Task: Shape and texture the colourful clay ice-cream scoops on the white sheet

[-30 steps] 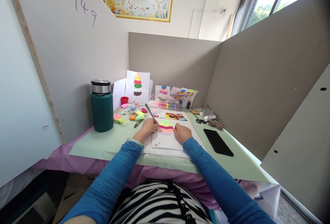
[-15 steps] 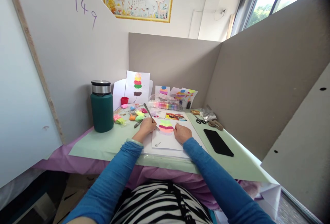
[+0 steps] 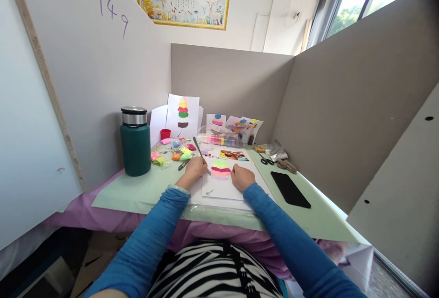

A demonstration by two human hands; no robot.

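Note:
My left hand (image 3: 196, 168) is closed round a slim grey metal fork (image 3: 197, 145). Its handle slants up and away, and its pronged end sits just left of the coloured clay. On a white sheet of paper (image 3: 219, 191) lies a layered patch of clay (image 3: 220, 169), green on top, then dark pink, salmon and pale lilac. My right hand (image 3: 243, 177) rests on the sheet at the patch's right edge, its fingers curled in; whether they hold anything is hidden. A small dark drawn mark (image 3: 209, 192) shows at the sheet's lower left.
Bags of coloured clay (image 3: 176, 156), a pen (image 3: 184, 164) and a red cup (image 3: 165, 134) lie left of the paper. A green flask (image 3: 135, 145) stands farther left. Scissors (image 3: 267, 161) and a black phone (image 3: 290, 189) are at right. Picture cards (image 3: 183, 114) and a clay box (image 3: 221, 140) stand behind.
The fork has shifted slightly in my left hand's grip, its handle end a little to the right. My right hand looks the same.

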